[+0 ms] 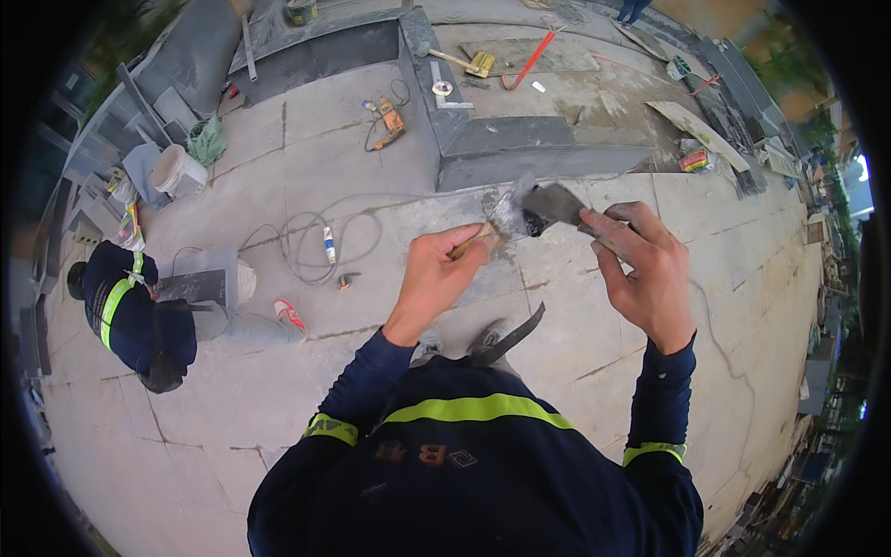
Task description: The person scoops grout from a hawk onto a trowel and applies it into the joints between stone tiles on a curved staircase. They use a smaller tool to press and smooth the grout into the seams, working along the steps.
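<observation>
My left hand (pixel 441 271) is closed in a pinch round the wooden handle of a scraper (pixel 510 212); its pale, shiny blade points up and to the right. My right hand (pixel 647 269) grips a putty knife (pixel 557 202) with a broad dark grey blade. The two blades meet or overlap in front of me; exactly where they touch is hard to see. Dark paste (pixel 534 224) clings to the lower left edge of the grey blade. Both tools are held up above the pale slab floor (pixel 557 320).
A grey stone ledge (pixel 520 139) stands ahead. An orange power drill (pixel 390 123) and a coiled cable (pixel 302 246) lie on the floor. At left a person (pixel 139 311) crouches beside a dark slab; a white bucket (pixel 176 172) stands behind. A yellow-headed mallet (pixel 480 64) lies beyond the ledge.
</observation>
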{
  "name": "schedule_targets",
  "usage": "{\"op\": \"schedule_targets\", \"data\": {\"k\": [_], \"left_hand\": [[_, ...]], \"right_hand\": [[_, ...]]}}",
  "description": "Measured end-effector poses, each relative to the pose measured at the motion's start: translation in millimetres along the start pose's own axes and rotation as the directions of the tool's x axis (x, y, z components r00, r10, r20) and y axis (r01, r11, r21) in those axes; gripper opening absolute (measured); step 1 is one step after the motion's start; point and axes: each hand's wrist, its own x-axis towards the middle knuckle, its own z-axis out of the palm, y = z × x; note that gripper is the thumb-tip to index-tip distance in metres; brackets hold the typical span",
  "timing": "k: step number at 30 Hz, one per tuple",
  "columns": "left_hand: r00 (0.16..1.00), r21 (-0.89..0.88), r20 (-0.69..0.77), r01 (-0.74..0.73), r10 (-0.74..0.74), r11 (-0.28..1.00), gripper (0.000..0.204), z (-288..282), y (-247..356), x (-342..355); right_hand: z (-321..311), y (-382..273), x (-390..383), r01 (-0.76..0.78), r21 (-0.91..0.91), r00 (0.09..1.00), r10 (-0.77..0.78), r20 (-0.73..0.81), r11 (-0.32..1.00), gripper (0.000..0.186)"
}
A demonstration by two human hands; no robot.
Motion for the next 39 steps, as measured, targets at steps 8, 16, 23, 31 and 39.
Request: {"op": "schedule_targets", "data": {"k": [8,16,23,31,39], "left_hand": [[0.999,-0.089,0.021,0.029,-0.027,0.996,0.039,7,-6,5],[0.984,-0.179,0.12,0.155,-0.135,0.972,0.042,7,-7,10],[0.926,-0.454,0.333,0.325,-0.181,0.83,0.035,3,-7,20],[0.974,-0.651,0.211,0.207,-0.087,0.73,0.033,45,12,45],[0.996,-0.469,0.037,0.089,-0.081,0.879,0.034,65,23,53]], "right_hand": [[-8,15,-4,-0.053,-0.009,0.993,0.054,0.101,0.999,0.041],[-6,41,-7,-0.158,0.118,0.973,0.133,0.189,0.98,0.043],[36,85,-35,-0.197,0.546,0.977,0.212,0.035,0.814,0.043],[102,37,-71,-0.294,0.955,0.697,0.692,0.188,0.037,0.05],[95,16,-73,-0.244,0.961,0.715,0.645,0.268,-0.129,0.052]]}}
